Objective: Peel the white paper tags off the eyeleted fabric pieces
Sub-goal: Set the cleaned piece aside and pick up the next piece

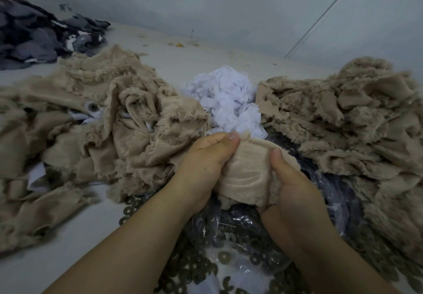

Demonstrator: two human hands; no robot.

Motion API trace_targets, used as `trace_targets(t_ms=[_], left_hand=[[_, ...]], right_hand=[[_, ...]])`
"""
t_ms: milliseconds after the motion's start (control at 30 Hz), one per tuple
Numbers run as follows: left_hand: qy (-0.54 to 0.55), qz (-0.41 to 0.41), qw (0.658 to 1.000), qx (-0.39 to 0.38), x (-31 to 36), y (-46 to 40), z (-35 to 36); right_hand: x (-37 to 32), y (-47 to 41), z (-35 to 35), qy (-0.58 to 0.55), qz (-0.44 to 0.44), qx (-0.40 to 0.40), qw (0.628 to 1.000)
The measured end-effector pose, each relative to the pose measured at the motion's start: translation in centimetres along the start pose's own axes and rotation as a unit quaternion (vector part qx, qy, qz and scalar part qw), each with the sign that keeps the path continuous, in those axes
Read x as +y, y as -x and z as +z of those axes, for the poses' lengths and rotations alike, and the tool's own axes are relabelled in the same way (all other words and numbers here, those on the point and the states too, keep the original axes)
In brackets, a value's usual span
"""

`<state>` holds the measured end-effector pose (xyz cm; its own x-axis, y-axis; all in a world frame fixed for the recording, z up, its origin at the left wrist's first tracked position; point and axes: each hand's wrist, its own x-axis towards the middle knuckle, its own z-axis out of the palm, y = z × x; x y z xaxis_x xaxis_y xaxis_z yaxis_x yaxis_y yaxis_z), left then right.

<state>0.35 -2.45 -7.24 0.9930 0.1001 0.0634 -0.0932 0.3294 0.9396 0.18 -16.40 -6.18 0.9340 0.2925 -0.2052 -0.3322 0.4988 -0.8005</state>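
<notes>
Holding: both hands grip one tan, fuzzy-backed fabric piece (245, 174) over the near middle of the pale work surface (68, 236).
Left hand (203, 163): fingers curled, thumb pinching the piece's upper edge.
Right hand (295, 188): thumb pressed on the mesh face, fingers wrapped beneath.
White paper tag: none shows on the held piece; it may be on the hidden side.
Handling: soft, light and floppy, I judge; it will fold and stretch, so brace it close to the eyelet and lift the thin tag from a corner, slowly, as paper tears.
Left pile (80, 121): tan pieces, some with white tags showing.
Right pile (354, 121): tan pieces.
Peeled tags (226, 101): white heap between the piles, towards the far edge.
Metal rings (224, 257): loose on clear plastic, near edge.
</notes>
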Motion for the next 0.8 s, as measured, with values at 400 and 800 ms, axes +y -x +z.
trace_targets(t_ms=[400,800], left_hand=[[0.039,-0.023,0.999,-0.021,0.22,-0.07,-0.29],[0.016,-0.027,0.995,-0.095,0.64,0.48,-0.29]], right_hand=[[-0.19,0.39,0.56,-0.016,0.018,0.023,0.999],[-0.27,0.57,0.19,-0.001,-0.025,0.002,1.000]])
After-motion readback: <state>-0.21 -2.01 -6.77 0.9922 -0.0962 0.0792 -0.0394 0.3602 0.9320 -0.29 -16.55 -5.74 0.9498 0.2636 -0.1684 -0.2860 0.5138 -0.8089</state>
